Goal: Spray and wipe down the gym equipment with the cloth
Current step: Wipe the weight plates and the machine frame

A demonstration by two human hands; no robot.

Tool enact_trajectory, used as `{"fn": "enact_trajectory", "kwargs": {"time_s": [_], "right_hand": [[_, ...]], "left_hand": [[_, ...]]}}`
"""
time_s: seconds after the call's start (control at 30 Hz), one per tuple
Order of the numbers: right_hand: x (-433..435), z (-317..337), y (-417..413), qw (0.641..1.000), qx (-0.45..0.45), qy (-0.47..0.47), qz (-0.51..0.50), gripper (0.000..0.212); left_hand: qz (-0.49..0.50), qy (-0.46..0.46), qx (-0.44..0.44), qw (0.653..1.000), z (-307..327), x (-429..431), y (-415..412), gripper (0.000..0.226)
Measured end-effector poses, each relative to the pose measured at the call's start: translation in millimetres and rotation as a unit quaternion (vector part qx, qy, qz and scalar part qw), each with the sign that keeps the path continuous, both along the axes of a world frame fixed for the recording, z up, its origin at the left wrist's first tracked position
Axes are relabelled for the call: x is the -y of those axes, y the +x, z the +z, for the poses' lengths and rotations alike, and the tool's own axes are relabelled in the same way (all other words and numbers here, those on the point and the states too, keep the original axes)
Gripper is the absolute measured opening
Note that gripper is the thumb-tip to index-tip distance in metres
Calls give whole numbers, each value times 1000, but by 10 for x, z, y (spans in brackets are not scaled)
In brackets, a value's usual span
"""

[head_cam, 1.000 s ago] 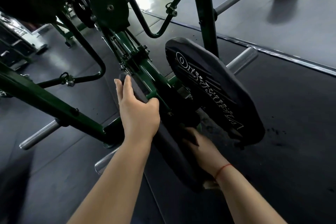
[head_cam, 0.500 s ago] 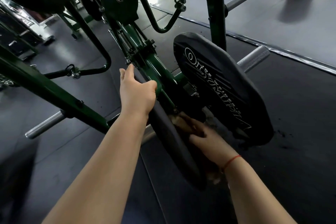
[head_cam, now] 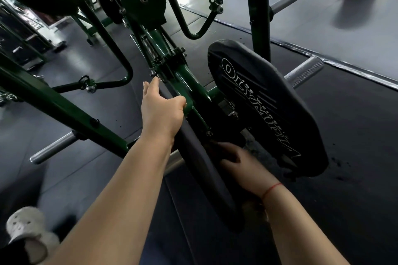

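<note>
Mid-frame the left hand point(head_cam: 161, 114) clasped the near black pad point(head_cam: 204, 178) while the right hand point(head_cam: 241, 165), its grip untellable and the cloth hidden behind that pad, seemingly wiped the inner face; the logoed pad point(head_cam: 280, 92) at right likely wanted wiping next.

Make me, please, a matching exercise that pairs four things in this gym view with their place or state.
Things:
1 left hand
2 right hand
3 lettered pad
4 white shoe

Descriptions:
A tilted, right of the green frame
B bottom left, on the floor
C grips the narrow dark pad
D red string at its wrist, reaching between the two pads

Pairs: 1-C; 2-D; 3-A; 4-B
</note>
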State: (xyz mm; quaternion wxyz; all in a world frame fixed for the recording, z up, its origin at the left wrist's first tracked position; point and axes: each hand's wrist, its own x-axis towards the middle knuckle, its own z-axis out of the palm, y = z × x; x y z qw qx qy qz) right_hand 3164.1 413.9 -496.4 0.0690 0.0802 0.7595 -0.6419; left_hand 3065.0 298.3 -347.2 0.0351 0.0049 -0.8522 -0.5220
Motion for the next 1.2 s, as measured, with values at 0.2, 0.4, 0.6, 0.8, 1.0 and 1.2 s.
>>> {"fn": "enact_trajectory", "kwargs": {"time_s": [0.2,0.4,0.6,0.8,1.0,1.2], "right_hand": [[13,-14,-67,998,-26,-57,-31,37],[94,-249,88,992,1,-93,-82,36],[97,-601,242,989,137,-25,-44,39],[140,-302,-100,979,173,79,73,43],[71,-127,-107,978,159,111,70,36],[-45,330,-86,1000,18,-9,-4,26]], "left_hand": [[-1,-7,4,1000,10,-1,-61,89],[-1,-21,-1,1000,-8,8,-69,89],[5,-34,-7,999,-13,-11,-67,86],[7,-37,-7,999,1,-30,-55,84],[9,-36,6,999,24,-8,-68,86],[17,-35,13,999,11,-8,-103,91]]}}
